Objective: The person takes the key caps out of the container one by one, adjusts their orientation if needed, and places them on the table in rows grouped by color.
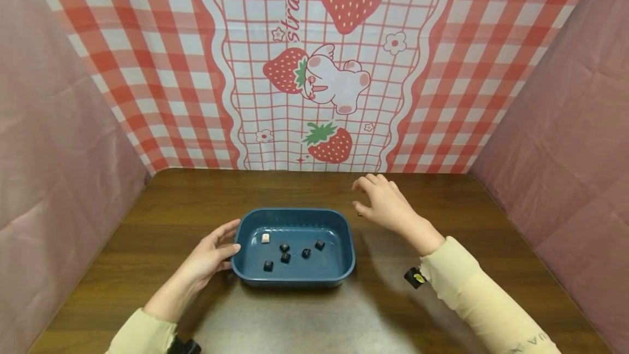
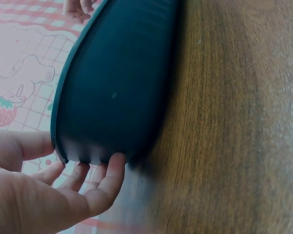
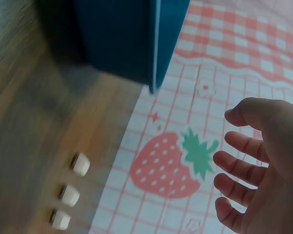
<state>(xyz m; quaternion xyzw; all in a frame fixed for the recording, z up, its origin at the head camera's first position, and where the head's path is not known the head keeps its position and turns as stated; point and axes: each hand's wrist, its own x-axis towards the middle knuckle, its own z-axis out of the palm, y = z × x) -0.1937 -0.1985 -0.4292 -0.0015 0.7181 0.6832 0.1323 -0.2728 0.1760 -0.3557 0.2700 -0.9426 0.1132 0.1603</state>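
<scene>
A blue rectangular plastic basin (image 1: 293,278) rests on the wooden table. Inside it lie one white keycap (image 1: 265,238) and several black keycaps (image 1: 285,258), spread across the floor. My left hand (image 1: 212,255) holds the basin's left end, thumb at the rim and fingertips against the outer wall (image 2: 90,156). Beyond the basin's right end, my right hand (image 1: 385,204) hovers with fingers loosely bent and nothing between them. Three pale keycaps (image 3: 69,195) sit in a row on the table below it in the right wrist view; in the head view that hand mostly hides them.
The wooden table (image 1: 196,190) ends at a strawberry-print cloth (image 1: 314,149) hanging behind it. Pink curtains (image 1: 555,141) flank both sides. A dark wrist device (image 1: 415,277) shows at the right sleeve.
</scene>
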